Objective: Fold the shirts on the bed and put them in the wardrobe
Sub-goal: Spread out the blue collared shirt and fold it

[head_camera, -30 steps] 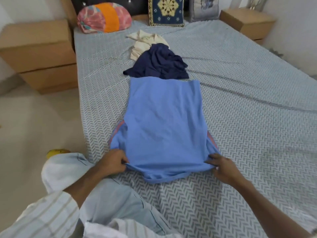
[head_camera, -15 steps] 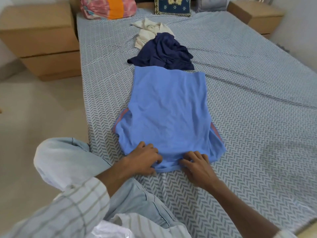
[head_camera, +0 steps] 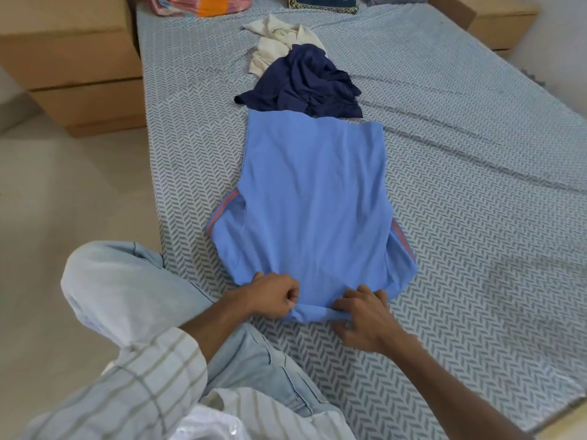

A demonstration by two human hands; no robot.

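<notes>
A: What is seen to have changed on the bed (head_camera: 476, 185)?

B: The light blue shirt (head_camera: 314, 198) is laid flat in the same place near the bed's near edge, sleeves tucked in. Its near edge has been gathered closer to the middle. The left hand (head_camera: 273, 295), flat on the cloth half a second ago, is now curled into a fist and the edge is pinched in it. The right hand (head_camera: 362, 315) is curled over the same edge beside it, and cloth is held under its fingers.

A: And what cannot be made out?

B: The navy shirt (head_camera: 305, 84) is crumpled beyond the blue one and partly covers the cream shirt (head_camera: 273, 42). The pillows (head_camera: 203, 4) are cut off at the top. The right fingertips are blurred.
</notes>
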